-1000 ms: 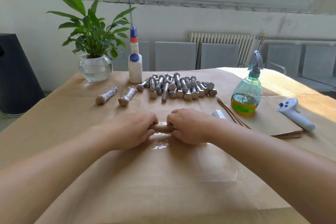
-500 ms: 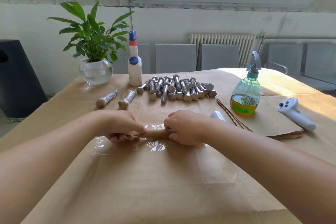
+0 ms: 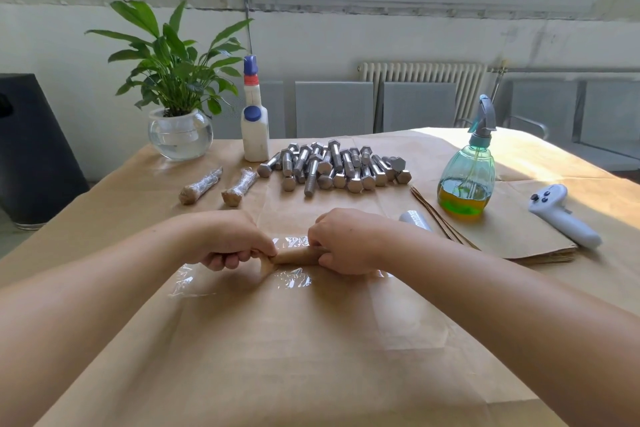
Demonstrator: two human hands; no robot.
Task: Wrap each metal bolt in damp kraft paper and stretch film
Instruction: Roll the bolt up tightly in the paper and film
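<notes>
Your left hand (image 3: 228, 246) and right hand (image 3: 341, 243) each grip an end of the paper-wrapped bolt (image 3: 294, 256) on the film (image 3: 242, 282) – roll unevenly and the film creases – or the paper unrolls.

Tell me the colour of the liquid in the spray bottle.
Yellow-orange, greenish at the base, inside the spray bottle; head view.

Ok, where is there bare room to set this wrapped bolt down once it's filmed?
Bare paper lies left of the two finished wrapped bolts, below the plant bowl, and between them and the left hand. It is crowded around the bolt pile and spray bottle.
</notes>
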